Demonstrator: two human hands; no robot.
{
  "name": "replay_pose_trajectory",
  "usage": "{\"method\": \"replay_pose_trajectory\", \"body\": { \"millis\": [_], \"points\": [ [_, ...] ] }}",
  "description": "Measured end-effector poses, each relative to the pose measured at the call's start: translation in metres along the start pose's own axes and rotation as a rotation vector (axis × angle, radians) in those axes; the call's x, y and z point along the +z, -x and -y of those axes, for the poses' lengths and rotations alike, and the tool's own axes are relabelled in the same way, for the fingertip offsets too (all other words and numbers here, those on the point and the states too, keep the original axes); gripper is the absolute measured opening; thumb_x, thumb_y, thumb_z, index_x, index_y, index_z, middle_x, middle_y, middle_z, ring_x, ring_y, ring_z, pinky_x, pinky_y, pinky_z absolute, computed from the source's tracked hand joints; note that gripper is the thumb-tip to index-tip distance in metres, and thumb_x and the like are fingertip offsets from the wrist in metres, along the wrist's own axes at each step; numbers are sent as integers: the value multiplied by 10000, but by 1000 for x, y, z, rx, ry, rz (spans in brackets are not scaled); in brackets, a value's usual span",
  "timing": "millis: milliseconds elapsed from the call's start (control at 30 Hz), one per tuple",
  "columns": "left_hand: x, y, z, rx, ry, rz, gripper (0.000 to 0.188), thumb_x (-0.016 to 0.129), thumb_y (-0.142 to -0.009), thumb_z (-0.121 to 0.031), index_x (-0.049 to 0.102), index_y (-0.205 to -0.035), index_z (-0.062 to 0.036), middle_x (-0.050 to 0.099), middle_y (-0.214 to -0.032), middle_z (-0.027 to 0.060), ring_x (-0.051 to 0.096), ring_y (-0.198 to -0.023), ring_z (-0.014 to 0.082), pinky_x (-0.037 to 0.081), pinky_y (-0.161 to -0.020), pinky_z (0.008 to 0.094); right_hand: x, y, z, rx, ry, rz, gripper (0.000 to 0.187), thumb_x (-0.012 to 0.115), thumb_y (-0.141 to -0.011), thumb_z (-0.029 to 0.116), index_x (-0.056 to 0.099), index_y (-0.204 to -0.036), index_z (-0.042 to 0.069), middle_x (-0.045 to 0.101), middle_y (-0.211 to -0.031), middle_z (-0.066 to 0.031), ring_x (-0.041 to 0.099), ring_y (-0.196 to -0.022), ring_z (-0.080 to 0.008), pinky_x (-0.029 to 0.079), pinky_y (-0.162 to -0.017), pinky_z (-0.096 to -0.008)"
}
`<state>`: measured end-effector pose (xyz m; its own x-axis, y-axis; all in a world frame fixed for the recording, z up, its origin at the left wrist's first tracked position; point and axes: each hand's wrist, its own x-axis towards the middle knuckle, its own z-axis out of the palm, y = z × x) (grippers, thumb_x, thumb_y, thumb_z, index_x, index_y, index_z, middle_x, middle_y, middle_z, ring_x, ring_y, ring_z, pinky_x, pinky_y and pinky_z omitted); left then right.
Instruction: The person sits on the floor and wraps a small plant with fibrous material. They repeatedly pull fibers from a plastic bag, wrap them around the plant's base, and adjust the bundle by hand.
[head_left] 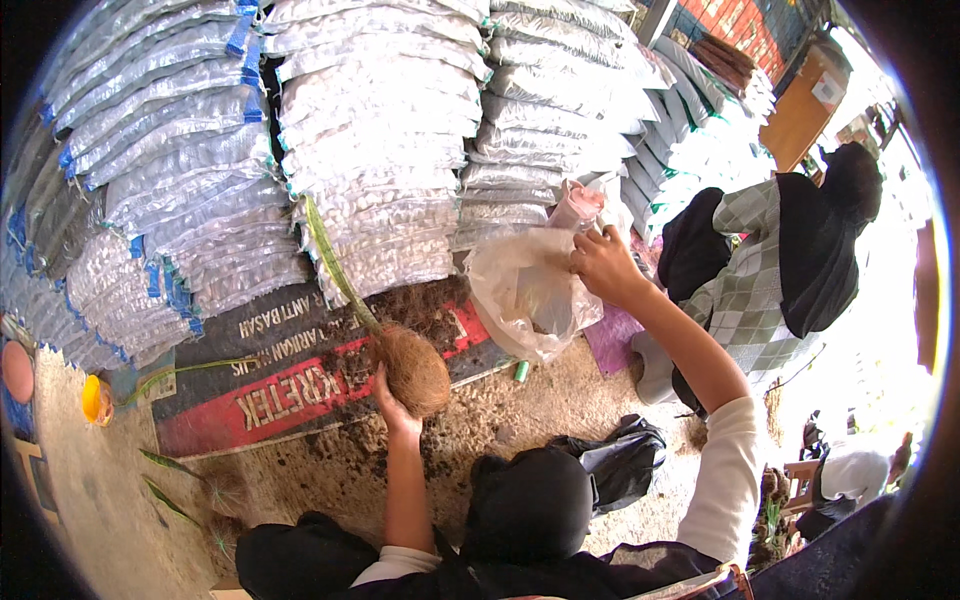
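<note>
My left hand [400, 408] cups the lower side of a round, brown coconut-fibre ball [415, 372]. From its top a long green leaf with yellowish edges [335, 262] slants up to the left. Reaching out to the right, my right hand [607, 265] has its fingers bent at the upper rim of a whitish, see-through plastic bag [500, 290]. What the fingertips pinch is partly hidden. Right behind them sits a rolled pink item [577, 207]. Loose brown fibre [425, 305] and dark crumbs lie behind the ball on a printed black-and-red sheet [210, 425].
Tall stacks of filled pale sacks [375, 130] rise along the far side. At right crouches a person in checked clothing [750, 250]. More leafy plants [170, 460] lie at left, near a yellow-orange container [97, 400]. A black plastic bag [620, 460] rests nearby.
</note>
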<state>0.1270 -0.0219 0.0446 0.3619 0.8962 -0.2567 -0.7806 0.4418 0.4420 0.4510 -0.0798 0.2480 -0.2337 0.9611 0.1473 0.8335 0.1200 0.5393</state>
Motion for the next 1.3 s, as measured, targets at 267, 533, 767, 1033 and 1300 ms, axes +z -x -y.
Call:
{"method": "replay_pose_trajectory", "body": {
  "millis": [267,533,767,1033,1300],
  "points": [
    [8,5,-13,-38,33,-53,545,464,-880,-425,374,-1283,-69,462,-1245,109,482,-1146,259,432,-937,431,-38,-14,2,281,-43,-297,216,598,-685,117,577,-898,87,566,-902,-70,553,-882,-216,401,-837,-416],
    [12,5,-13,-22,56,2,542,466,-880,-426,383,-1278,-66,479,-1227,108,491,-1137,255,433,-932,435,-36,-7,-13,371,-223,-300,200,598,-684,75,556,-878,50,554,-778,-107,560,-785,-291,421,-734,-396],
    [11,3,-10,-1,60,-6,534,487,-877,-412,387,-1275,-71,493,-1209,102,503,-1120,253,437,-924,438,-46,-11,-42,490,-388,-168,124,581,-678,6,577,-802,-9,571,-789,-144,582,-709,-308,464,-655,-375],
    [13,4,-14,-5,79,9,532,481,-882,-429,403,-1260,-64,487,-1215,103,514,-1098,242,451,-909,418,-90,-54,-66,578,-778,-567,186,633,-746,110,606,-874,-22,638,-772,-160,633,-718,-201,468,-677,-304],
    [5,4,-35,30,66,51,521,377,-920,-455,410,-1261,-61,527,-1167,106,550,-1056,235,489,-880,401,-162,-130,63,151,-874,-785,211,554,-712,-21,555,-922,-6,605,-884,-128,602,-826,-226,464,-766,-316]
  ]
}}
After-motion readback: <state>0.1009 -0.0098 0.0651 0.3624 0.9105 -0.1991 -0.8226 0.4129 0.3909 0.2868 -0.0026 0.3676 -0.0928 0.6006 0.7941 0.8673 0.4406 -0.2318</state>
